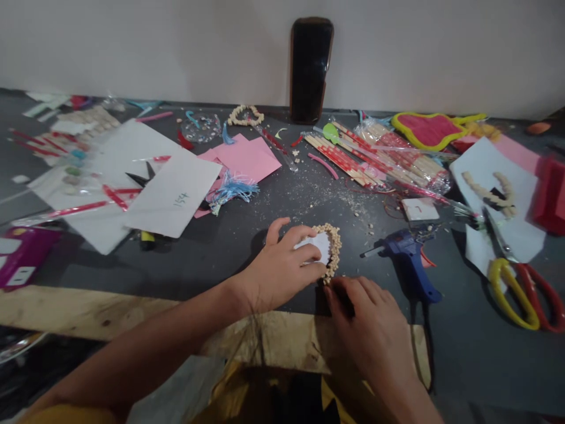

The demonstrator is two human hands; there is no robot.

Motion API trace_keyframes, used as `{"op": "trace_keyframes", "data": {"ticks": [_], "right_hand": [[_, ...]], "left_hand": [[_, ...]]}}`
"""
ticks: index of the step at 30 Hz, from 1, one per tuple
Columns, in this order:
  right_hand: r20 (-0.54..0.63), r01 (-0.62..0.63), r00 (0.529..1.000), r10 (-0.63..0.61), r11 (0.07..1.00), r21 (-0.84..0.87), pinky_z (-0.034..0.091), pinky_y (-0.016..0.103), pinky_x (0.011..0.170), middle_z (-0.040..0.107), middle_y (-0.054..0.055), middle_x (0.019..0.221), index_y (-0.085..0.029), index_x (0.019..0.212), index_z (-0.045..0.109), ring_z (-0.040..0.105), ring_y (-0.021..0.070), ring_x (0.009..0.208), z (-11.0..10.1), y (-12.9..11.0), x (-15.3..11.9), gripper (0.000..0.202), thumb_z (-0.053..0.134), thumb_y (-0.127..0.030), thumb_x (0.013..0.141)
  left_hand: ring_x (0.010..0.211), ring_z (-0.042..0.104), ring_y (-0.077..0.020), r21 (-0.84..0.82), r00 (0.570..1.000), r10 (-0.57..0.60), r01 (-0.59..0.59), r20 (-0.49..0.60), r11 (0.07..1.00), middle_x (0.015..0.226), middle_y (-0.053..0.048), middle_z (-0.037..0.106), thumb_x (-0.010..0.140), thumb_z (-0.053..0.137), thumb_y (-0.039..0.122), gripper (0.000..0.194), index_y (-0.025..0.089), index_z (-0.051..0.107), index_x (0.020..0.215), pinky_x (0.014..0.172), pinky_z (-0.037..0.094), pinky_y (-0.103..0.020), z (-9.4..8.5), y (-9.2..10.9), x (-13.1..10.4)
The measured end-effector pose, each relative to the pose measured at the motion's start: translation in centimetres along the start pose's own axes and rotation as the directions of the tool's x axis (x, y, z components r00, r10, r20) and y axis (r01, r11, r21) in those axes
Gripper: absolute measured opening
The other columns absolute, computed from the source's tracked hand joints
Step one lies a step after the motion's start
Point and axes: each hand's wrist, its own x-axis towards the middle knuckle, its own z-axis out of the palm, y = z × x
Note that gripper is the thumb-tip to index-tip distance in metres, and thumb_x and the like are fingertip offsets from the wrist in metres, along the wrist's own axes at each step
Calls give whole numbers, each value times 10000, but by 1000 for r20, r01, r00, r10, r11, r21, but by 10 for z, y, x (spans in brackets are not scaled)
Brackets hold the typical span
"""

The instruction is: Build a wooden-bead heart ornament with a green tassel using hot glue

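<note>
I see the left hand (280, 268) with fingers parted, tips resting over the white paper (323, 246) and the near side of the ring (335, 242). The right hand (373, 324) curls its fingers narrowly at the ring's lower edge; I cannot tell whether they pinch anything. The ring, beige and knobbly, surrounds the paper on the tabletop (282, 200), left of the glue gun (408, 259), its left side hidden from me.
</note>
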Motion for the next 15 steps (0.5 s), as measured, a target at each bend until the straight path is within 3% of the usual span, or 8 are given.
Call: {"op": "trace_keyframes", "data": {"ticks": [9,12,15], "right_hand": [[4,9,1000,-9,1000,15,339,311,639,634,20,707,-212,790,608,564,183,668,-2,-1,-2,186,517,-341,889],[-12,3,1000,-1,995,103,391,293,645,644,20,734,-204,829,612,589,171,692,-8,4,-1,204,513,-368,896],[-57,-43,997,48,995,94,426,262,615,661,26,793,-193,913,620,614,144,696,-11,13,-1,204,448,-301,930]], "left_hand": [[1157,439,-248,-26,1000,-1,2,11,1000,875,35,669,844,607,179,98,257,636,896,1030,146,-535,0,0,1],[1163,436,-249,-27,1000,-1,2,24,1000,883,30,669,849,595,176,115,262,635,914,1030,142,-541,0,0,0],[1157,441,-245,-20,1000,-3,4,24,1000,876,27,665,855,583,174,121,265,640,910,1032,141,-536,0,-1,1]]}}
